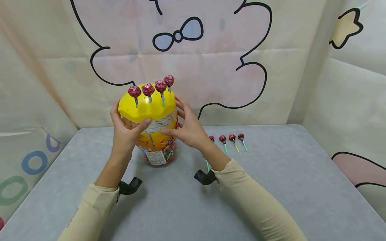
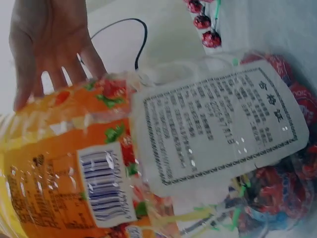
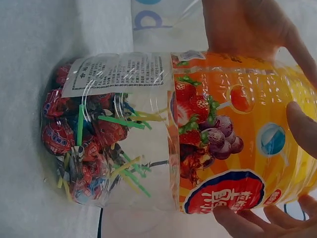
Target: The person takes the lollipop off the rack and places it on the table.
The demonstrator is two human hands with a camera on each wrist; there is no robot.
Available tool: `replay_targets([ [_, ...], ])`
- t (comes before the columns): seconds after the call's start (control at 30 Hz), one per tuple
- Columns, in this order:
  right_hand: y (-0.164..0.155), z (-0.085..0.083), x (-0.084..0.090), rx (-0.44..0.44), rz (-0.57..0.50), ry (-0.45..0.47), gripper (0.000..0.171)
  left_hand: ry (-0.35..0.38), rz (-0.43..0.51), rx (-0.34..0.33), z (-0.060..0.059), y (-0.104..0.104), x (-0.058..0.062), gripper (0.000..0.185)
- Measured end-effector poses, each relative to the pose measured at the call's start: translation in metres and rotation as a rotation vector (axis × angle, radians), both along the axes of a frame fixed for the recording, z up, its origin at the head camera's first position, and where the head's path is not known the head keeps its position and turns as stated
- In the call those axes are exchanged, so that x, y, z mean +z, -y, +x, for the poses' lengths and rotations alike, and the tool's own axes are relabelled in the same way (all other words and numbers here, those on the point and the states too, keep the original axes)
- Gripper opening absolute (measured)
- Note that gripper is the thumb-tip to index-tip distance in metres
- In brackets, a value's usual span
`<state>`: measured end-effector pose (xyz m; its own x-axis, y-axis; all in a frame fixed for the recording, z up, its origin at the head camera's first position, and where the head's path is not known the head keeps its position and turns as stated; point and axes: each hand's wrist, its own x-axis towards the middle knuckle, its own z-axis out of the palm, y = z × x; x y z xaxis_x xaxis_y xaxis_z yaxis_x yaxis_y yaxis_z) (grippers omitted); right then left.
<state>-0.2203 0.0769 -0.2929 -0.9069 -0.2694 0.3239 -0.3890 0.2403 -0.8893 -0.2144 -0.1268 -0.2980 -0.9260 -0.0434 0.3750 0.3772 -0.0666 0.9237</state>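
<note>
Labels on the candy jar, mostly too small to read

The clear jar (image 3: 148, 134) carries a white printed label (image 2: 218, 129) of dense Chinese text in a bordered frame, not legible; a barcode (image 2: 101, 183) stands on its orange band; a red and blue oval badge (image 3: 225, 196) bears large white Chinese characters, cut off by the curve of the wall

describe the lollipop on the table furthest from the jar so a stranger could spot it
On the grey table, right of the yellow-lidded jar held by both hands, lies a row of red lollipops. Take the last one at the row's right end, with a green stick, farthest from the jar.
</note>
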Motion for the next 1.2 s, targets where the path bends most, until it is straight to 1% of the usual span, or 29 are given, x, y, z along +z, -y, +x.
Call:
replay_targets([
  [0.1, -0.001, -0.002, 0.0, 0.013, -0.003, 0.014, 0.099, 0.025, -0.023, 0.014, 0.0, 0.001, 0.002, 0.091],
  [0.17, -0.002, -0.002, -0.001, -0.008, 0.008, 0.035, 0.097, 0.06, -0.049, 0.013, -0.001, 0.006, 0.003, 0.093],
  [0.23, -0.003, 0.001, -0.001, -0.036, 0.023, 0.059, 0.095, 0.088, -0.064, -0.017, -0.002, 0.013, 0.005, 0.093],
  [0.3, -0.002, 0.003, -0.001, -0.056, 0.033, 0.068, 0.094, 0.102, -0.07, -0.067, -0.003, 0.02, 0.007, 0.091],
  [0.37, -0.001, 0.004, -0.002, -0.058, 0.028, 0.062, 0.094, 0.098, -0.058, -0.119, -0.004, 0.024, 0.008, 0.088],
  [0.43, 0.001, 0.003, -0.001, -0.05, 0.025, 0.052, 0.094, 0.09, -0.064, -0.143, -0.005, 0.026, 0.009, 0.088],
  [0.5, 0.001, 0.002, -0.001, -0.042, 0.021, 0.052, 0.093, 0.094, -0.069, -0.132, -0.003, 0.025, 0.009, 0.09],
  [0.63, 0.0, -0.003, 0.002, -0.029, 0.033, 0.081, 0.094, 0.12, -0.082, -0.075, 0.001, 0.02, 0.011, 0.096],
  [0.73, -0.002, -0.007, 0.005, -0.006, 0.065, 0.098, 0.096, 0.12, -0.11, -0.033, 0.003, 0.017, 0.012, 0.101],
  [0.87, -0.009, -0.013, 0.015, 0.047, 0.099, 0.095, 0.095, 0.122, -0.137, -0.003, 0.004, 0.014, 0.011, 0.105],
  [0.97, -0.017, -0.016, 0.031, 0.04, 0.107, 0.031, 0.084, 0.13, -0.138, -0.006, 0.004, 0.012, 0.01, 0.105],
  [1.1, -0.022, -0.021, 0.055, -0.042, 0.102, -0.127, 0.063, 0.137, -0.144, -0.011, 0.002, 0.01, 0.01, 0.105],
  [1.2, -0.019, -0.027, 0.065, -0.06, 0.089, -0.224, 0.055, 0.143, -0.15, 0.002, 0.002, 0.012, 0.009, 0.105],
])
